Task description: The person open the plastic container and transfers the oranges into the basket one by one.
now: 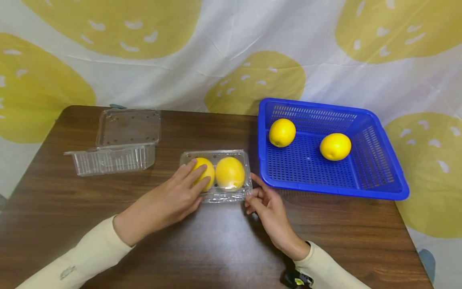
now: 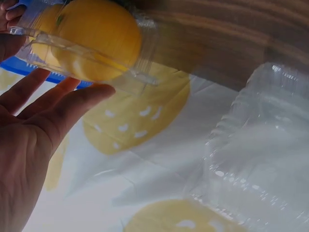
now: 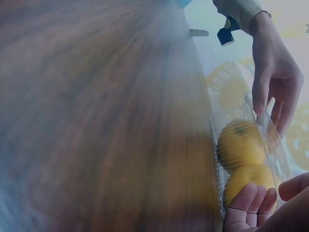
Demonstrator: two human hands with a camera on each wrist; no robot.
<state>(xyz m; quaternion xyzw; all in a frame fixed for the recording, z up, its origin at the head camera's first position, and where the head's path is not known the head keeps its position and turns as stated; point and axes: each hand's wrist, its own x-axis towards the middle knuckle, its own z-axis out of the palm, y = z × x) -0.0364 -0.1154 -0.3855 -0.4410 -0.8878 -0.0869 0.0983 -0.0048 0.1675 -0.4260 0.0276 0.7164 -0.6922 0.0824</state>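
Observation:
A clear plastic clamshell box (image 1: 232,197) sits near the middle of the table, its lid lying over two round yellow oranges, a right one (image 1: 230,173) and a left one (image 1: 204,173) partly hidden by fingers. My left hand (image 1: 175,195) rests on the lid's left part with fairly straight fingers. At the box's front right corner, my right hand (image 1: 268,210) pinches the rim between thumb and curled fingers. The left wrist view shows an orange (image 2: 99,38) through the plastic, beyond the left fingers (image 2: 72,104). In the right wrist view, both hands are at the box's rim.
Right of the box stands a blue perforated basket (image 1: 333,192) holding two oranges, one at its left (image 1: 282,133) and one further right (image 1: 335,147). Another clear clamshell box (image 1: 113,160) stands with its lid raised at the back left. A patterned cloth (image 1: 231,36) hangs behind the table.

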